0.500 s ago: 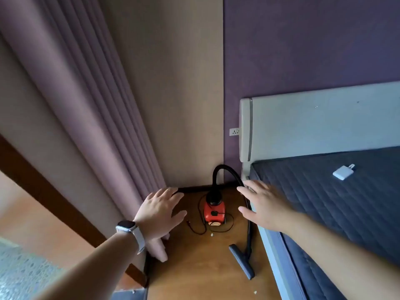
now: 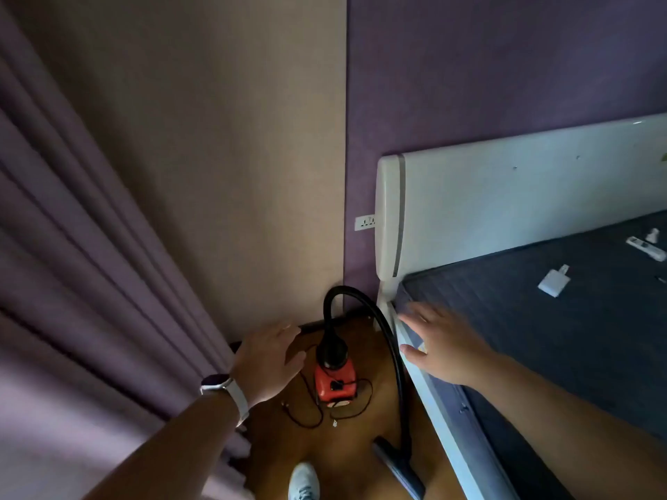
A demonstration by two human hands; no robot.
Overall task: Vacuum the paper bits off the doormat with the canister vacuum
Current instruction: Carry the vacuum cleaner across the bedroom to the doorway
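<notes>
Mauve pleated curtains (image 2: 90, 283) hang beside a beige wall panel (image 2: 234, 138) meeting a purple wall (image 2: 487, 66), where a white headboard (image 2: 505, 211) backs a dark-blue mattress (image 2: 559, 348) above a dim wooden floor (image 2: 350, 449).

Canister vacuum (image 2: 334, 386): small red-orange body, black top, upright on the floor just left of the bed frame (image 2: 444, 413), near its head end. Black hose (image 2: 393, 341) rose from the top, arched toward the bed frame and ran down along its side rail to the dark floor nozzle (image 2: 399, 470), flat beside the rail. Thin black cord (image 2: 310, 416) lay looped around the canister. One white paper bit (image 2: 334, 423) lay beside it.
</notes>
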